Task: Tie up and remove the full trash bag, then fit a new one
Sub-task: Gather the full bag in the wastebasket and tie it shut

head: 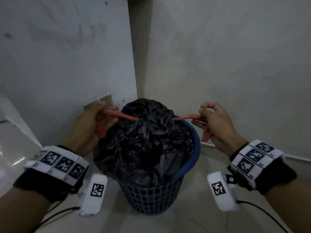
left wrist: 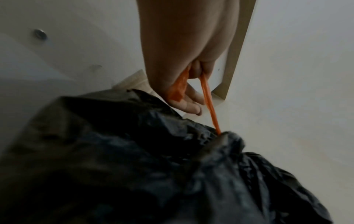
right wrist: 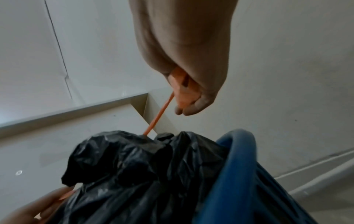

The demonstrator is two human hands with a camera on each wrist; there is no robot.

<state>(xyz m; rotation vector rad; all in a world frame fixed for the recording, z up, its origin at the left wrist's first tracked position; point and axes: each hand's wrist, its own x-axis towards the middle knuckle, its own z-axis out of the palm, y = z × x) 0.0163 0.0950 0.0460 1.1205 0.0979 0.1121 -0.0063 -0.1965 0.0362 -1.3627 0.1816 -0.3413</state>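
A full black trash bag [head: 144, 145] bulges out of a blue mesh bin [head: 151, 197] on the floor. An orange drawstring [head: 121, 115] runs taut out of both sides of the bag's gathered neck. My left hand [head: 102, 120] pinches its left end, and the loose tail hangs across the palm [left wrist: 180, 87]. My right hand [head: 208, 118] pinches the right end [head: 186, 117], with its tail hanging below the fingers [right wrist: 182, 89]. The bag's puckered mouth [left wrist: 226, 136] is drawn nearly closed, seen also in the right wrist view as the bag [right wrist: 134, 174] beside the bin rim [right wrist: 239, 159].
The bin stands in a corner between a white panel [head: 67, 64] on the left and a grey wall [head: 235, 64] on the right. A tiled floor [head: 193, 216] lies around it. Cables [head: 55, 214] trail from the wrist cameras.
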